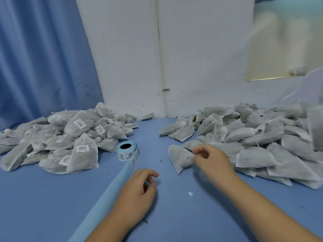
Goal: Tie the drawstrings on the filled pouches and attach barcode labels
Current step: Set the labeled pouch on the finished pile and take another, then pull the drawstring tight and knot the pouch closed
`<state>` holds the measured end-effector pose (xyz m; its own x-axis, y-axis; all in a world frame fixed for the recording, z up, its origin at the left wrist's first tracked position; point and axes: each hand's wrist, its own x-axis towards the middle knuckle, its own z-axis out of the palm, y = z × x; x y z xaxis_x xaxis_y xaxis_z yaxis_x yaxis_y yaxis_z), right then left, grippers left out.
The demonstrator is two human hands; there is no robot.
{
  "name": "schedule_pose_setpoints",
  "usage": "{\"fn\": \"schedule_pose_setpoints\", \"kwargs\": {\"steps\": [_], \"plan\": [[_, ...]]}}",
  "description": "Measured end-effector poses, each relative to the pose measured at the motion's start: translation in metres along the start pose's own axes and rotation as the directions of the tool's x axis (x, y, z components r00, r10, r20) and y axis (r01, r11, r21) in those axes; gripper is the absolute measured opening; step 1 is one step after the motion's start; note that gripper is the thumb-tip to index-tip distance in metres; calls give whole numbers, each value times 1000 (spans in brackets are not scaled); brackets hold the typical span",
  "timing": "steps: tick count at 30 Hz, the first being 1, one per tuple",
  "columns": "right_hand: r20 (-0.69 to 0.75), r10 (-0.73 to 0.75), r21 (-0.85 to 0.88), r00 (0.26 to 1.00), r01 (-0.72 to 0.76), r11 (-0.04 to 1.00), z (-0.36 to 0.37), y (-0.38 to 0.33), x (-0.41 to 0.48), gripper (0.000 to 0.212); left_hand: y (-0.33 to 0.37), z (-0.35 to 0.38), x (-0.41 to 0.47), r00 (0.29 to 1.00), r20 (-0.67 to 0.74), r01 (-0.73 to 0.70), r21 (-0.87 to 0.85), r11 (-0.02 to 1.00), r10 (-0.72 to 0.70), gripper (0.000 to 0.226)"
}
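The blue table [43, 198] took up most of what I could see, running back to a white wall [125, 58] with a blue curtain [40, 58] hanging at the left. Two heaps of filled grey pouches lay on it, well apart. The bigger heap [262, 137] spread across the right side, and no labels showed on its pouches, though loose strings did. The smaller heap [57, 137] sat at the left, and many of its pouches carried white barcode stickers.

Between the heaps a long pale-blue backing strip [111, 194] trailed toward the near edge of the table from the label roll [127, 151], which lay on its flat side just beside the left heap, barcodes showing round its outside.

One pouch [180, 158] lay at the near-left edge of the big heap — the right hand [213, 159] had it pinched at its right end, fingers curled, though the hand was a little blurred. The left hand [139, 189] was near the strip with its fingers loosely curled and nothing in them. A small white scrap [190, 193] lay on the table between the two forearms.
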<state>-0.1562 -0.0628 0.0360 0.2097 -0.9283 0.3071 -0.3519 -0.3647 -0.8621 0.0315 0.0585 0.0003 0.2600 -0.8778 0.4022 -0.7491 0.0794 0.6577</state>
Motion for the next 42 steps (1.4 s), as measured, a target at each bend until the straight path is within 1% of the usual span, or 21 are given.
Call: {"fn": "schedule_pose_setpoints", "kwargs": {"steps": [2,4,5,7,9,11,13,14,15,16,18,20,21,23,26,30,33,35,37,40,42], "plan": [[-30,-53,-130,998,48,990,-18,7,2,19,3,1,0,996,23,-88,89,992,86,31],[-8,-121,-294,993,113,949,-37,15,1,22,8,3,1,979,77,-202,240,950,189,23],[-3,-141,-337,990,132,932,-47,19,0,23,13,7,2,966,111,-255,300,919,232,21],[-35,-141,-377,989,118,919,-65,28,-5,24,31,19,5,944,164,-327,333,884,287,23],[-98,-87,-416,991,39,909,-82,39,-11,27,55,39,12,921,182,-385,304,871,343,26],[-180,-6,-385,984,-65,921,-97,47,-13,29,79,62,19,911,163,-409,234,882,379,26],[-321,59,-278,945,-154,948,-113,52,-9,25,99,83,25,924,116,-380,141,914,366,25],[-388,82,-242,918,-187,952,-121,54,-5,23,105,93,26,932,98,-357,97,929,348,24],[-424,108,-233,899,-223,946,-127,56,-2,25,109,102,26,941,86,-333,55,941,328,24],[-416,142,-250,898,-263,932,-132,58,0,30,111,110,25,948,83,-308,19,951,306,24],[-335,215,-334,917,-329,883,-136,64,2,41,108,119,24,961,98,-256,-38,966,259,23],[-281,261,-402,923,-360,842,-137,67,3,48,100,120,25,975,87,-198,-92,976,206,27],[-266,269,-403,926,-360,842,-136,67,4,49,96,119,25,984,65,-157,-123,980,166,29],[-232,282,-309,931,-345,886,-133,66,7,43,89,115,27,998,12,-63,-197,978,66,30],[-203,335,-75,920,-355,932,-129,65,8,29,83,112,30,999,-12,43,-276,960,-48,27],[-126,417,199,900,-388,900,-127,63,2,28,85,110,30,997,14,76,-293,953,-75,25],[0,432,286,902,-414,864,-116,58,-5,29,88,108,27,996,43,85,-301,950,-75,26],[84,405,258,911,-412,874,-106,52,-11,36,89,106,26,996,41,88,-321,943,-79,30],[126,348,201,929,-368,908,-95,48,-16,40,90,103,27,996,8,86,-343,935,-89,32],[104,208,62,973,-215,975,-82,43,-23,32,90,99,29,991,-36,106,-399,911,-131,25],[88,87,-119,992,-76,990,-78,42,-26,32,90,97,30,986,-34,130,-457,880,-163,21]]}}
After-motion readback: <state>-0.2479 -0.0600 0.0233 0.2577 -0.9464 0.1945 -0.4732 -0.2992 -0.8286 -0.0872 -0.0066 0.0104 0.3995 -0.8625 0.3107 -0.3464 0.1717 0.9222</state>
